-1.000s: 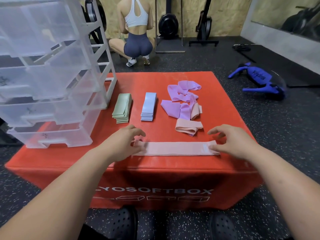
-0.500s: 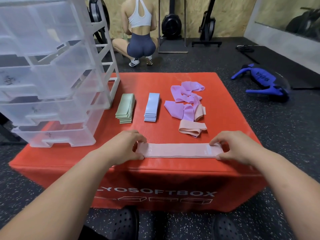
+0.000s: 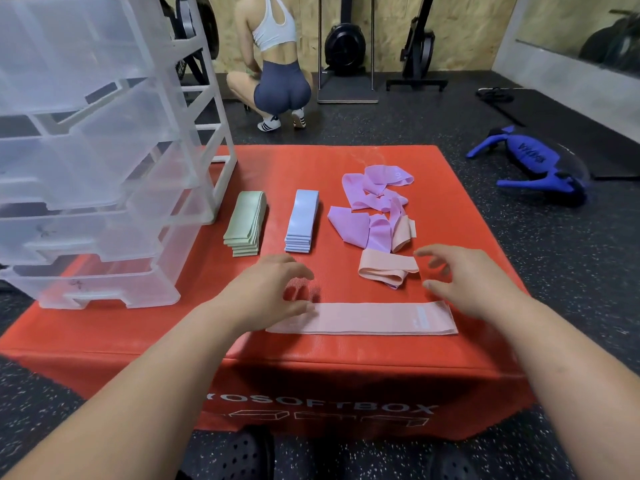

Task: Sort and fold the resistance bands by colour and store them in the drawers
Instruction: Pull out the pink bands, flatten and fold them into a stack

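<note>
**Hands free over the flattened pink band**

Neither hand grips anything. My left hand (image 3: 273,289) hangs with loosely curled fingers over the left end of the long pale-pink fabric resistance band (image 3: 363,318). My right hand (image 3: 474,282) hovers with fingers spread near the band's right end. Whether the left thumb brushes the fabric I cannot tell.

The band lies flat and straight along the near edge of the red padded soft box (image 3: 311,368), crosswise to me. I judge it is laid out this way so both ends are in reach and it can be folded end to end.

Behind it, a loosely doubled pink band (image 3: 388,270) waits just beside the tangled heap of lilac fabric bands (image 3: 367,209), which has a third pink piece caught in it. That corner is unsorted.

The stack of folded sage-green bands (image 3: 246,223) and the stack of folded light-blue bands (image 3: 301,221) sit side by side, apart from each other. They are near the clear plastic drawer tower (image 3: 104,168) at the box's left, handy for loading. The drawers look shut, and I see no bands in them.

By my reckoning two colours are folded, pink is in hand, lilac is untouched and storing has not begun. My next move is to pinch both ends, keeping the edges aligned so the soft fabric does not skew.
</note>
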Tool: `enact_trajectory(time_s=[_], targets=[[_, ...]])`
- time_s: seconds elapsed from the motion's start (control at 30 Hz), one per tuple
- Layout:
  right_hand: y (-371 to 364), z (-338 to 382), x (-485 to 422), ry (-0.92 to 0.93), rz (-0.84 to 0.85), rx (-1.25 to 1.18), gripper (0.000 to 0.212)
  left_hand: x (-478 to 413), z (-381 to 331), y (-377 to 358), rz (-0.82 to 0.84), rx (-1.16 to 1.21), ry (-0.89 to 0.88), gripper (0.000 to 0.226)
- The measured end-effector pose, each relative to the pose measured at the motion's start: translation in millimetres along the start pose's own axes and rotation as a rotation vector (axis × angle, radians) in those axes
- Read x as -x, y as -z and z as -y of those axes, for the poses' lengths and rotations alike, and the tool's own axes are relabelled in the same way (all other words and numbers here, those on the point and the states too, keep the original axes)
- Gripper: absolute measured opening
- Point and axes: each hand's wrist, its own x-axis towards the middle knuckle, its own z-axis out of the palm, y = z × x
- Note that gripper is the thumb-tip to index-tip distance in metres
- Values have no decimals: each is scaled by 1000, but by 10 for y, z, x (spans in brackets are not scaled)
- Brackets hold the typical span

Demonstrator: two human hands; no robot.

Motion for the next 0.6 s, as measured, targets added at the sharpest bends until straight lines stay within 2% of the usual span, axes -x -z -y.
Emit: enact_trajectory(time_s=[0.1,0.23,0.3,0.37,0.47,0.6], targets=[[-144,29,-141,-29,44,118,49,-198,-128,-90,-19,2,-25,51],[-170,92,-339,-9,-82,133,11,-425,-281,-166,-84,50,-35,47],[-101,162,-431,67,-162,-8,7,-524,-343,-181,-129,160,-33,46],[12,267,-483,123,-185,-261,2,-621,-410,-179,-175,299,-28,46],[134,426,-488,157,-79,-642,13,-741,-531,-146,-216,471,0,42],[111,455,-487,160,-15,-823,13,-857,-623,-145,-229,651,37,19]])
